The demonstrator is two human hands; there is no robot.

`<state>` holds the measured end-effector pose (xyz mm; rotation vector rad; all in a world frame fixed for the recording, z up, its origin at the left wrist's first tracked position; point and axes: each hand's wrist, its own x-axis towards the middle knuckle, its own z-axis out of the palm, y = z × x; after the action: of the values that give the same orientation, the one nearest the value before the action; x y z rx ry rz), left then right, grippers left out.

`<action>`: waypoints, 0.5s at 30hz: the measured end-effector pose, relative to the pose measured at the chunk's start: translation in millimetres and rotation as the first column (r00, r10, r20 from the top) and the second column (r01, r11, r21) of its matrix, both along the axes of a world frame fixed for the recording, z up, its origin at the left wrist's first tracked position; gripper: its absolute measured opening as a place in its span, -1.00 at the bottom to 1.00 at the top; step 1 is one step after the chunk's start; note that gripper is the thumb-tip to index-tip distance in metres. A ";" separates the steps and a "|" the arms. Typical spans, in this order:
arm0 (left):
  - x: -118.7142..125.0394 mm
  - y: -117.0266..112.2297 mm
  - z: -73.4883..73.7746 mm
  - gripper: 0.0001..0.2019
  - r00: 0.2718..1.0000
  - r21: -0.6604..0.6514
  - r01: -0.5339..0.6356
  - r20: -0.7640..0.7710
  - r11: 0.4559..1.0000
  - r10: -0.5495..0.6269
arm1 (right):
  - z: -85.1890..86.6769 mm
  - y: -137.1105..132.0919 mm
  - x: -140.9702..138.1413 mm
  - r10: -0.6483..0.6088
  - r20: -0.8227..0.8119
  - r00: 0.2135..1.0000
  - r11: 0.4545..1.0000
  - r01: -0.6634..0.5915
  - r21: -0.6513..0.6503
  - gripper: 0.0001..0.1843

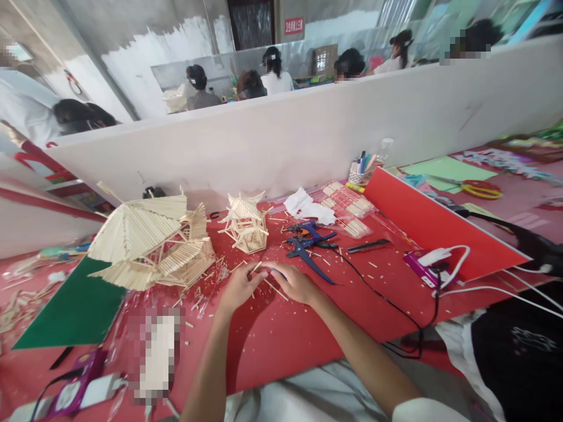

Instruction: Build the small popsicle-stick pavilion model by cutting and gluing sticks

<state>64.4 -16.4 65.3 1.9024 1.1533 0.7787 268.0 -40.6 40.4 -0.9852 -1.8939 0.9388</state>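
Evidently both hands are at work close together over the red tabletop (281, 346), fingers curled inward and almost meeting. The left hand (243, 286) pinches a short wooden stick (254, 269) between thumb and fingers. The right hand (295, 285) is bent around beside a blue curved handle (280, 274); whether it grips that cannot be told. A longer thin stick (277, 291) slants just below the fingertips, held or lying loose, unclear which.

Taking the hands as the middle of the dial, a small pavilion model (247, 225) built of sticks stands at eleven o'clock, and a larger stick pavilion (153, 240) with broad roofs at ten, tilted to one side. Blue-handled cutters (310, 255) lie between one and two o'clock, near the right hand, with a black utility knife (368, 246) at two. Crumpled white tissue (308, 205) sits at one o'clock, bagged bundles of sticks (349, 205) just beside it. A red board (433, 225) leans between two and three, a purple power strip (424, 269) at three, and a green board (74, 308) lies flat near nine. Stick offcuts are strewn around. At twelve, beyond a white partition (264, 149), several people sit.
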 end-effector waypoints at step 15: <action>-12.5 6.4 -2.0 -0.61 0.991 0.042 -0.136 -0.011 0.990 0.136 | -17.9 14.0 -10.4 -0.258 0.017 0.966 0.966 0.258 0.021 -0.57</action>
<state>51.9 -10.1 63.4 1.8801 1.2949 0.8708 257.6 -26.6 22.5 -1.1998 -1.7347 0.7596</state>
